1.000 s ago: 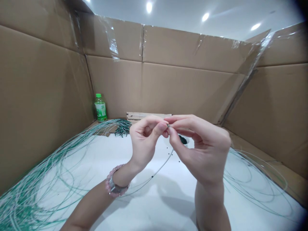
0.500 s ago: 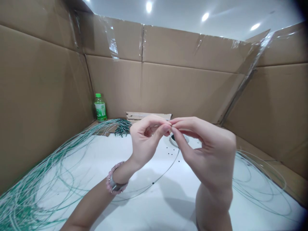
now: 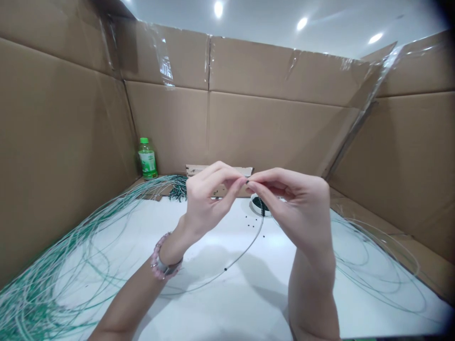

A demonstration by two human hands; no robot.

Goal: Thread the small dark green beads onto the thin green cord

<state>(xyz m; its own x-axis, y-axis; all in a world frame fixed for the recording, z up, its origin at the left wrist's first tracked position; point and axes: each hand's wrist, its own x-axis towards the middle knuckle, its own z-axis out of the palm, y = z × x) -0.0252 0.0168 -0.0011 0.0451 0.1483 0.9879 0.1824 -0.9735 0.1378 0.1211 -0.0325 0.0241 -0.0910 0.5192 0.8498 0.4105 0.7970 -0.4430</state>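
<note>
My left hand point(image 3: 209, 199) and my right hand point(image 3: 295, 208) meet at the fingertips above the white table, both closed in a pinch. A tiny black bead point(image 3: 248, 182) shows where the fingertips come together. Below my right fingers hangs a cluster of black beads point(image 3: 262, 207) on a thin pale cord point(image 3: 245, 250), which curves down to the lower left. One single bead point(image 3: 225, 269) sits along that cord. The stretch of cord inside my fingers is mostly hidden. Behind my right thumb, a white bowl point(image 3: 251, 207) holds dark beads.
Several loose black beads lie on the white table point(image 3: 199, 312) before the bowl. Bundles of green and white cords point(image 3: 39, 284) cover the left side; looser cords point(image 3: 394, 284) curl at the right. A green bottle point(image 3: 148, 161) stands by the back-left cardboard wall point(image 3: 163, 123).
Both hands have shifted slightly left. The dark bead between the fingertips and the bead cluster below my right hand now show, and more of the bowl is uncovered.
</note>
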